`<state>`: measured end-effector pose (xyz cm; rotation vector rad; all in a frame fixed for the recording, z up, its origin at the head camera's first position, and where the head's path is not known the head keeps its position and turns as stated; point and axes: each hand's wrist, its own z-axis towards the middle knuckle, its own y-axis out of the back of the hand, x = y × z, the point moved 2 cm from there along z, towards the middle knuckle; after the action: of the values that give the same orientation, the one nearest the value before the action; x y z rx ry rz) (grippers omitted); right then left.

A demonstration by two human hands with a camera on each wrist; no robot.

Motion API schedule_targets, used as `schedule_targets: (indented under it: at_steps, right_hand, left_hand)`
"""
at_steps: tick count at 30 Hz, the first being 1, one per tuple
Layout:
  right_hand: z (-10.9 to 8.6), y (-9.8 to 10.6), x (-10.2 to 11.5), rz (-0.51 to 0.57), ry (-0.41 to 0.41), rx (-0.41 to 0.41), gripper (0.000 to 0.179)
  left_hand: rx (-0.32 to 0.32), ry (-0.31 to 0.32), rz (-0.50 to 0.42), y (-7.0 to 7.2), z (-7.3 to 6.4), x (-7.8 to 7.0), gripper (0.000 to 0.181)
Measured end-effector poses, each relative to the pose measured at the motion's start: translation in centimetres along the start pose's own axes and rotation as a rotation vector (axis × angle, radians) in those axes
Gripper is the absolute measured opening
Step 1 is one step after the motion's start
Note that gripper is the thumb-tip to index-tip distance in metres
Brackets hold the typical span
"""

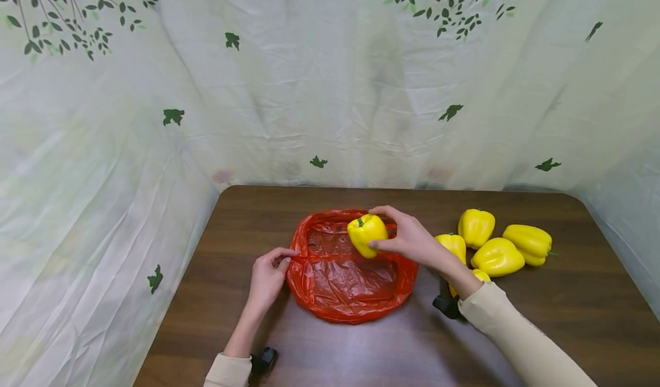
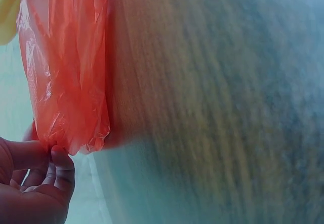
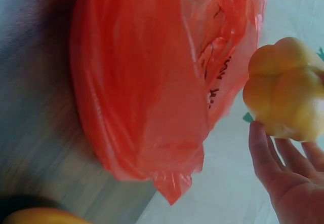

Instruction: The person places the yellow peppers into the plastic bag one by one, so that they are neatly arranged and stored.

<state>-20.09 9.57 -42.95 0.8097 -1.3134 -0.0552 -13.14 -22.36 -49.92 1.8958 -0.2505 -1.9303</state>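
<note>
A red plastic bag (image 1: 356, 295) stands on the table with its mouth spread wide and facing up. My left hand (image 1: 268, 275) pinches the left edge of its rim; the left wrist view shows thumb and fingers on the bag's gathered film (image 2: 76, 82). Over the bag's opening, toward its right back side, my right hand (image 1: 407, 238) holds a yellow bell pepper (image 1: 367, 235) between thumb and fingers. In the right wrist view, the pepper (image 3: 286, 89) is above the level of the bag's rim, apart from the bag (image 3: 142, 82).
Several yellow bell peppers (image 1: 497, 257) lie in a group on the brown wooden table (image 1: 577, 318), right of the bag; the right forearm partly covers some. A pale curtain (image 1: 335, 100) with leaf prints hangs behind the table and along its sides.
</note>
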Motion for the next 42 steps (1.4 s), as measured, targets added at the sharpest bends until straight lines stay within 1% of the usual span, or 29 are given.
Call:
schedule_targets:
  at_steps: [4, 7, 12, 15, 23, 33, 37, 42]
  right_hand:
    - [0.9, -0.5, 0.1, 0.008, -0.023, 0.014, 0.061]
    - [1.5, -0.8, 0.4, 0.017, -0.013, 0.017, 0.058]
    - [2.4, -1.5, 0.7, -0.011, 0.09, -0.004, 0.055]
    - [2.9, -1.8, 0.7, -0.028, 0.131, -0.006, 0.055]
    - [3.9, -2.5, 0.9, -0.039, 0.136, 0.032, 0.054]
    - [5.4, -3.5, 1.4, -0.102, 0.148, 0.099, 0.055]
    - [6.0, -4.0, 1.6, -0.124, 0.158, 0.108, 0.056]
    - [6.9, -4.8, 1.8, -0.128, 0.172, 0.113, 0.056]
  left_hand:
    - [-0.004, -0.004, 0.001, 0.0, 0.0, 0.0, 0.024]
    - [-0.004, -0.004, -0.001, 0.1, 0.1, -0.1, 0.024]
    - [-0.001, 0.004, 0.0, 0.3, 0.1, -0.4, 0.024]
    - [0.007, 0.002, 0.001, 0.2, 0.2, -0.4, 0.024]
    - [-0.01, -0.012, 0.002, 0.0, 0.0, -0.3, 0.023]
    - [-0.018, -0.007, 0.0, -0.2, -0.3, 0.0, 0.022]
    - [-0.017, -0.011, 0.008, -0.3, -0.3, -0.1, 0.023]
    - [-0.033, -0.029, 0.004, -0.3, -0.2, -0.1, 0.023]
